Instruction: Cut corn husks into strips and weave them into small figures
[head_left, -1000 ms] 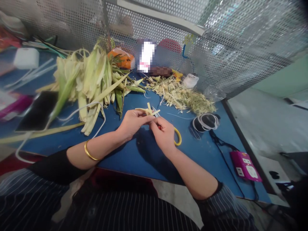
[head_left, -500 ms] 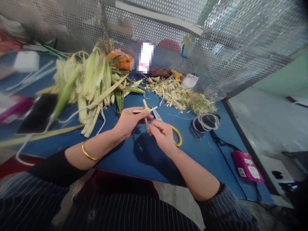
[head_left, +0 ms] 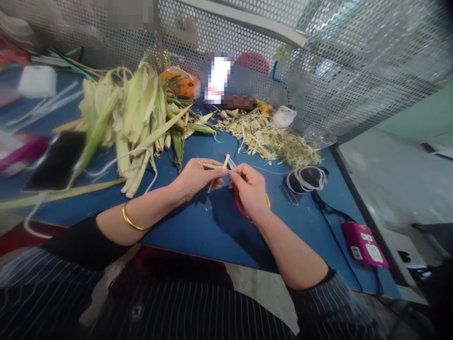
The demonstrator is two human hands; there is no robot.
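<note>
Well out past the left hand, a white box (head_left: 37, 81) is lying blurred at the far edge of the blue table (head_left: 191, 226), and a dark phone (head_left: 56, 160) is resting nearer, with a white cable (head_left: 116, 163) trailing from it toward the left wrist. Beyond the left hand a heap of pale green leaves (head_left: 134, 113) is sprawling across the table, one long strip running out to the left. The left hand (head_left: 193, 178) is pinching a small folded leaf strip piece (head_left: 217, 167) between thumb and fingertips, just above the table. The right hand (head_left: 249, 189) is meeting it, fingertips closed on the same piece, while scissors (head_left: 240, 208) with a red and a yellow loop are hanging in that hand; their blades are mostly hidden behind the fingers. Past both hands, leaf trimmings (head_left: 272, 139) are piling up against the perforated metal screen (head_left: 318, 61). Just right of the right hand a black spool of white cord (head_left: 306, 178) is sitting, and farther right a pink power strip (head_left: 363, 243) is lying near the table edge.
</note>
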